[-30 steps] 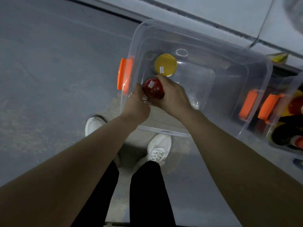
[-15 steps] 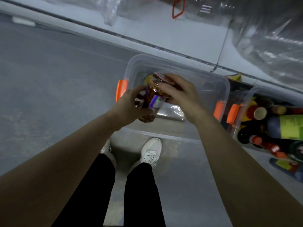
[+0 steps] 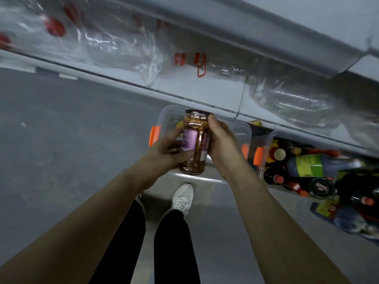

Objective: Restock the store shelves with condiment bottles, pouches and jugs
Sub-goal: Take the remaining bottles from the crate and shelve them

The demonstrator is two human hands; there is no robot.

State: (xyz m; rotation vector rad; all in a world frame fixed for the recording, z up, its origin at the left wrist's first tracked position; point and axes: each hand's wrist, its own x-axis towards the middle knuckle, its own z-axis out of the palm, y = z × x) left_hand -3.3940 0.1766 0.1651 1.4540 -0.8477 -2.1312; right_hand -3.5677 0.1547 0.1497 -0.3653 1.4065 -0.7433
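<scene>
Head view, jar: we hold a glass jar [image 3: 194,142] with a purple label and reddish contents in the air above the clear bin [image 3: 235,127], clear of its rim.
Head view, left hand: our left hand [image 3: 164,153] grips the lower body from the left, thumb across the label.
Head view, right hand: our right hand [image 3: 222,144] wraps the upper body, thumb just beside the lid.
Head view, long axis: lid away from us, base toward us, near upright.
Head view, shelf: the shelf [image 3: 201,93] lies ahead of the jar, beyond the bin; wrapped packs [image 3: 114,44] crowd its left.
Head view, second bin: full of bottles [image 3: 264,140], to our right.
Head view, coming move: we judge it a forward carry, lid end leading; the right hand is nearer the shelf.
</scene>
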